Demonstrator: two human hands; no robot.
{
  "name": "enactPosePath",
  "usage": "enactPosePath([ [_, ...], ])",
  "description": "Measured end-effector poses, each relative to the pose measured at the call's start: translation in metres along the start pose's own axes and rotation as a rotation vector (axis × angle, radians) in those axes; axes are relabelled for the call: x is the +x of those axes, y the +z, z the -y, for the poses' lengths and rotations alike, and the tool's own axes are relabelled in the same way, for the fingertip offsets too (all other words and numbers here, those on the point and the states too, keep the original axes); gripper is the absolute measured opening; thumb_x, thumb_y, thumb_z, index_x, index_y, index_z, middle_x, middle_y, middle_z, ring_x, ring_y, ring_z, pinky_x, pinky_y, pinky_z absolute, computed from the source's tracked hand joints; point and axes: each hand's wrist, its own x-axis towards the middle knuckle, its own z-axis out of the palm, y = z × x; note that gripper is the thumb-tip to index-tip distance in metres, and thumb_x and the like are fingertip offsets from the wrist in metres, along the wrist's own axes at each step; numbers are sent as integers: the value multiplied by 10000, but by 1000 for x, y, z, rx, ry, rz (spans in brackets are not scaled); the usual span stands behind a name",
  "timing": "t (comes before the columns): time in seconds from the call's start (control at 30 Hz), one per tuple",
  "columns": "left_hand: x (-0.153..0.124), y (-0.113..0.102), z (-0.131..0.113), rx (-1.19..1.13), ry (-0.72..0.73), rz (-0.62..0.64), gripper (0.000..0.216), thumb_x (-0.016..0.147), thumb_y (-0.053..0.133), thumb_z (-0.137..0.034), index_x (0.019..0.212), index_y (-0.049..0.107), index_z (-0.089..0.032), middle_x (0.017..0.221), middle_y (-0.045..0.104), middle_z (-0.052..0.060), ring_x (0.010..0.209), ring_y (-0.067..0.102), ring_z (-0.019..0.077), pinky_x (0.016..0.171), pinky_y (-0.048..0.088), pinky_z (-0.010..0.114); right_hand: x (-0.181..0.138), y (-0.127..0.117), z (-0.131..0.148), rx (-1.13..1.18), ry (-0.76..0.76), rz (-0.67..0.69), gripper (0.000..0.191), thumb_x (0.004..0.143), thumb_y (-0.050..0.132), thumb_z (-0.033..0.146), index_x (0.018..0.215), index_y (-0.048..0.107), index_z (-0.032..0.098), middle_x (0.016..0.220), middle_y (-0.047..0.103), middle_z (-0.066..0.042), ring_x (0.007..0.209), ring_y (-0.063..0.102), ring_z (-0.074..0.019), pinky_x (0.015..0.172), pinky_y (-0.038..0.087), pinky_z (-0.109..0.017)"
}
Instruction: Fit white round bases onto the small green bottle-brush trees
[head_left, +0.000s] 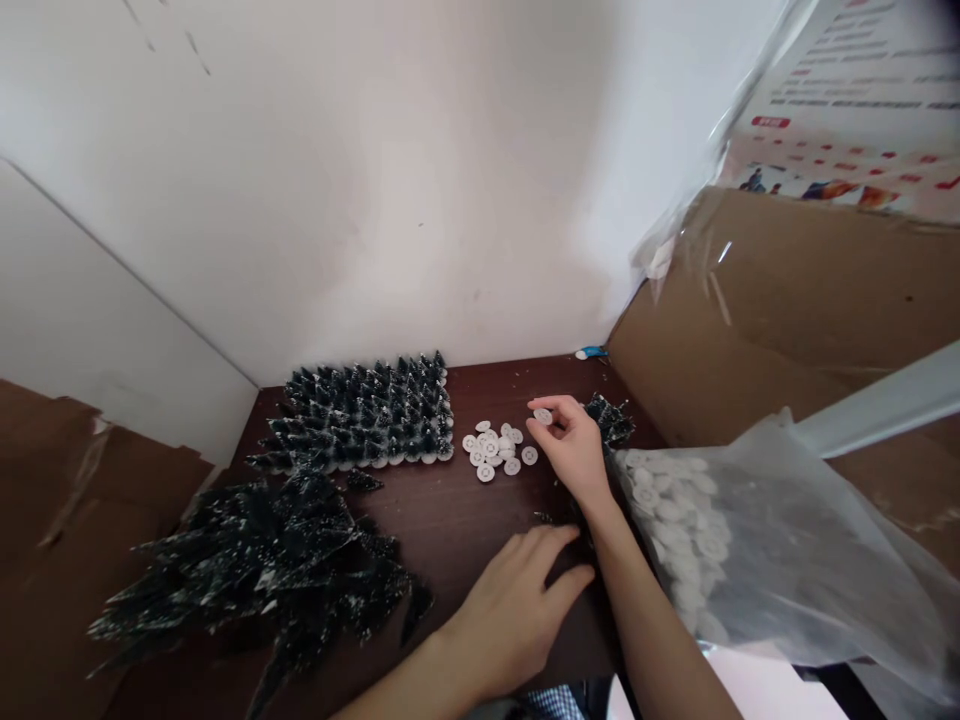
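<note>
Between the thumb and fingertips of my right hand [574,445] is a round white plastic base [543,415], raised over the table. Just left of it lies a loose pile of similar white bases [489,447]. My left hand [517,605] is low over the table near its front edge, thumb and fingers apart, with nothing visible in it. A small dark green sprig [544,517] lies by its fingertips. Rows of small snow-tipped miniature trees [367,405] stand on white bases at the back left. A heap of loose miniature trees without visible bases [262,560] fills the front left.
On the right, a clear plastic bag [780,530] holds many white bases. Behind my right hand is another dark green clump [611,415]. A blue item [592,352] lies at the back corner. White panels and cardboard [825,300] enclose the dark brown table [427,520].
</note>
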Motion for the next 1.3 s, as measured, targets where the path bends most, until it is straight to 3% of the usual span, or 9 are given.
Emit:
enactPosePath([
  [0.1,-16,-11,1,3,-46,-90,482,814,433,21,1228,598,-163,1239,624,135,1045,621,249,877,583,408,-2,1,4,-142,-110,24,114,819,593,190,872,694,193,970,612,-75,718,571,-171,619,512,-307],
  [0.2,-33,-22,6,55,-135,-104,482,786,412,39,1167,614,-177,1170,634,128,977,615,263,811,584,443,-7,8,9,-214,-179,88,160,824,528,121,842,671,191,943,592,-68,675,554,-160,610,499,-303],
  [0.4,-66,-19,22,158,-271,-130,630,691,379,92,1216,589,-187,1378,538,156,1238,531,304,992,534,517,-16,19,9,-343,-256,246,293,780,457,17,913,652,191,1018,569,-81,758,580,-177,687,487,-311],
  [0.5,-77,-15,26,198,-289,-130,649,656,372,112,1190,601,-177,1476,474,159,1350,463,300,1059,504,515,-18,22,8,-343,-243,318,259,832,449,38,878,648,196,1016,576,-75,721,571,-164,665,476,-299],
  [0.6,-81,-15,28,213,-303,-138,635,675,351,129,1161,618,-180,1490,477,150,1372,457,285,1062,513,496,-19,22,9,-313,-216,347,226,863,463,64,818,640,198,985,583,-62,678,555,-149,634,460,-286],
  [0.77,-91,-9,32,192,-327,-203,655,730,324,129,1219,611,-199,1534,439,126,1422,404,274,1084,495,498,-17,19,12,-328,-184,343,169,920,502,126,909,651,204,1008,596,-46,646,544,-131,663,468,-286],
  [0.9,-103,-7,37,226,-370,-231,685,749,307,126,1263,602,-218,1570,401,100,1446,372,258,1104,477,486,-18,19,12,-421,-208,435,116,916,601,178,1000,672,212,1048,620,-62,919,625,-200,848,497,-319],
  [1.0,-108,-13,39,262,-397,-205,673,766,342,101,1297,591,-229,1576,400,92,1444,382,268,1117,463,491,-21,22,10,-538,-223,510,195,884,676,198,1079,672,206,1073,634,-76,1060,602,-246,923,490,-358],
  [1.3,-100,-25,36,249,-352,-242,606,788,405,67,1289,582,-226,1526,451,107,1437,379,292,1113,453,545,-24,28,4,-717,-249,511,212,899,662,205,1108,689,179,1043,639,-97,994,583,-273,926,472,-426],
])
